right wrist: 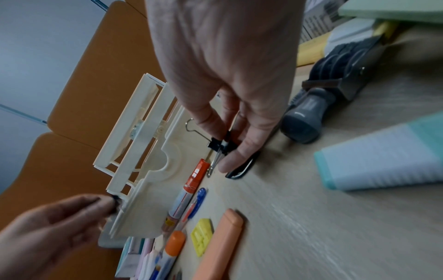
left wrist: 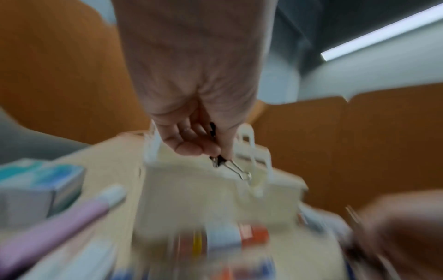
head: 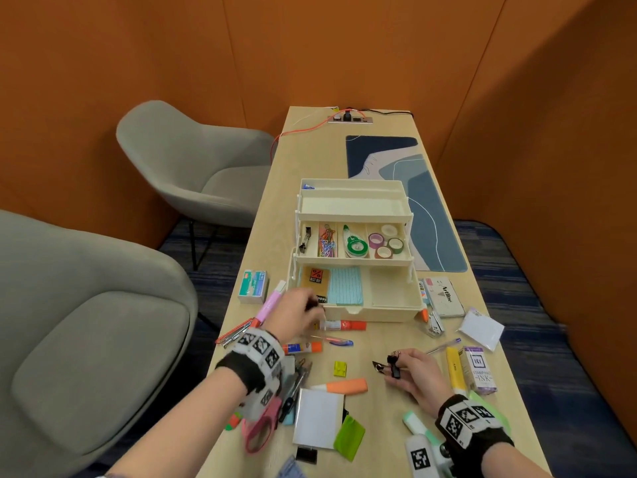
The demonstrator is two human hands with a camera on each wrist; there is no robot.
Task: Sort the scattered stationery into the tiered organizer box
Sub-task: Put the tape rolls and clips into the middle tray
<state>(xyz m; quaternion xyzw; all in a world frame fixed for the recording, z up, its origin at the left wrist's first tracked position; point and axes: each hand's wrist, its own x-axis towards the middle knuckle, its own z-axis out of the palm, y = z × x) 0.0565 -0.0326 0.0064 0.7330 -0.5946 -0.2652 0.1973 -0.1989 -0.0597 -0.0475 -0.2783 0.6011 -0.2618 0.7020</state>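
Note:
The cream tiered organizer box [head: 393, 310] stands open mid-table, its middle tier holding binder clips, paper clips, correction tape and washi rolls. My left hand [head: 303, 313] hovers at the box's front left corner and pinches a small black binder clip [left wrist: 217, 161] between thumb and fingers. My right hand [head: 405, 369] is low over the table to the right and pinches another black binder clip [right wrist: 219, 145]; a further black clip [right wrist: 239, 170] lies on the table under its fingers.
Loose stationery surrounds the hands: glue sticks [head: 344, 326], a blue pen [head: 339, 341], a yellow clip [head: 340, 369], an orange highlighter [head: 344, 387], a white notepad [head: 317, 417], pink scissors [head: 260, 429], a staple box [head: 253, 286], stamp ink [head: 479, 369]. Grey chairs [head: 193, 160] stand left.

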